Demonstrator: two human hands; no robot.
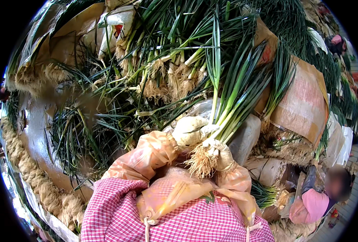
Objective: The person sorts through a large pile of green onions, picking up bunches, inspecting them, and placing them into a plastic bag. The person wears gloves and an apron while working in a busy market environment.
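Clamped round the pale lower stems, the right grip (222,155) holds a green onion bunch (232,111) in front of the wearer's chest, its leaves fanning up and away, its tan roots (203,161) hanging below. The left grip (189,131) has its fingers drawn together against a stem on the bunch's left side; whether it is clamped on that stem I cannot tell. Both wear cream gloves. The left forearm, in an orange translucent sleeve cover (144,151), angles inward from the lower left; the right one is bent close to the body.

Clear plastic (247,137) lies just beside the bunch on the right, with a wrapped bundle (300,103) beyond. Loose leaves (90,137) crowd the left side, and more rooted onions (175,76) lie ahead. Farther left, a bare wet strip (37,125) offers some room, bordered by a tan fibrous edge (21,157). A co-worker (312,203) is at the lower right.
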